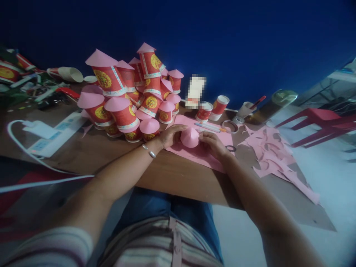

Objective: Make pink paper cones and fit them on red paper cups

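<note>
A small pink paper cone is held between my two hands over the sheets of pink paper. My left hand grips its left side with curled fingers. On the right edge, my right hand pinches the cone between thumb and fingers. Just behind the hands, a white-and-orange pen lies on the pink paper. Left of my left hand stand stacked red paper cups with gold emblems, topped by pink cones like the one I hold.
A white power strip with a charger and cable lies at the left. Two red cups, a tape roll and a white cup stand behind. Pink paper scraps cover the right side, and a red stool is beyond.
</note>
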A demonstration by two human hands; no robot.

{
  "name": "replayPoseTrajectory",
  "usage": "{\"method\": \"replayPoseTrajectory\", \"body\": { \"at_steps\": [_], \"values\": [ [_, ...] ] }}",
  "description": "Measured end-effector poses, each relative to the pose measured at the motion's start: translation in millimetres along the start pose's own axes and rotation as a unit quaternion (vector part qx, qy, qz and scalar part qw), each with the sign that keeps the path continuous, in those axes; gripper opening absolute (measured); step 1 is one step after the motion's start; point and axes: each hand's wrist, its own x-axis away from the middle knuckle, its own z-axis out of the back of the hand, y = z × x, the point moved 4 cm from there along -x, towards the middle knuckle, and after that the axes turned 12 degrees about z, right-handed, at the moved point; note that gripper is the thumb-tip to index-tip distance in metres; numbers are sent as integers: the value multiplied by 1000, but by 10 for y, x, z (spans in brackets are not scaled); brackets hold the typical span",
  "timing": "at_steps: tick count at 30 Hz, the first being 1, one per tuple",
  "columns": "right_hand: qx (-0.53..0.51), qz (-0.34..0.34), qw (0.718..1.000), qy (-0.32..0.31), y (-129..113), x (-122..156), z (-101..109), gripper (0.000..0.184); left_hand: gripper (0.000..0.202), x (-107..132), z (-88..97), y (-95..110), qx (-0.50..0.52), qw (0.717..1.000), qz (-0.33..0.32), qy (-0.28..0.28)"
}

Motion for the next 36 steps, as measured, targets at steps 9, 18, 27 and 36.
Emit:
{"method": "replayPoseTrajectory", "body": {
  "at_steps": [9, 18, 27, 36],
  "values": [
    [58, 14, 997, -43, -48, -10, -45, 27, 28, -36, 4, -3, -86, 996, -18, -28],
    [55, 14, 998, -13, -55, -6, -27, 34, 30, -6, -27, -17, -134, 990, -7, -46],
    [86, 83, 992, 41, -169, -25, -18, 39, 22, -100, 59, 19, -7, 999, -36, -15],
    [165, 63, 984, 31, -155, -28, -28, 36, 13, -178, 159, 2, 94, 994, -33, 37]
  ]
}}
